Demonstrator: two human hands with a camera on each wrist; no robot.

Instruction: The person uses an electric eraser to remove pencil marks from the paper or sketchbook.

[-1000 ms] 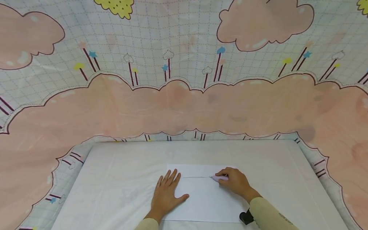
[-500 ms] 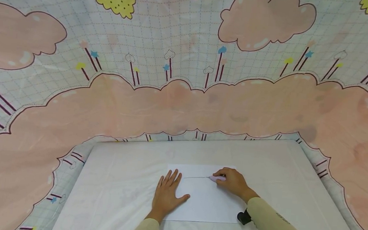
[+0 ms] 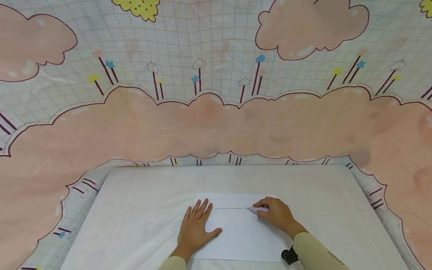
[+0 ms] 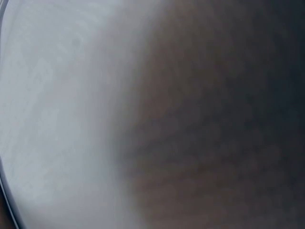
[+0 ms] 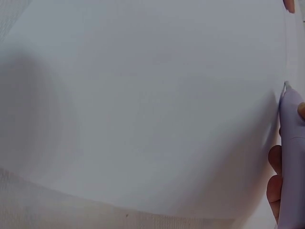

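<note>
A white sheet of paper (image 3: 245,240) lies on the table, with a thin line (image 3: 229,208) running across its upper part. My left hand (image 3: 194,229) rests on the sheet's left side, fingers straight and spread, thumb toward the middle. With my right hand (image 3: 276,213) I grip a lavender utility knife (image 3: 260,209), its tip at the line's right end. In the right wrist view, fingers curl round the knife's body (image 5: 291,124) and a small metal tip (image 5: 287,85) meets the paper. The left wrist view is a dark blur beside white.
A white cloth covers the table (image 3: 149,197) around the sheet. Behind and beside it hangs a patterned curtain (image 3: 216,126) with clouds and stars. Black wrist cameras (image 3: 289,256) sit at both sleeves.
My right hand slid slightly left along the line with the knife half a second ago, and is now back to the right. My left hand has stayed in place.
</note>
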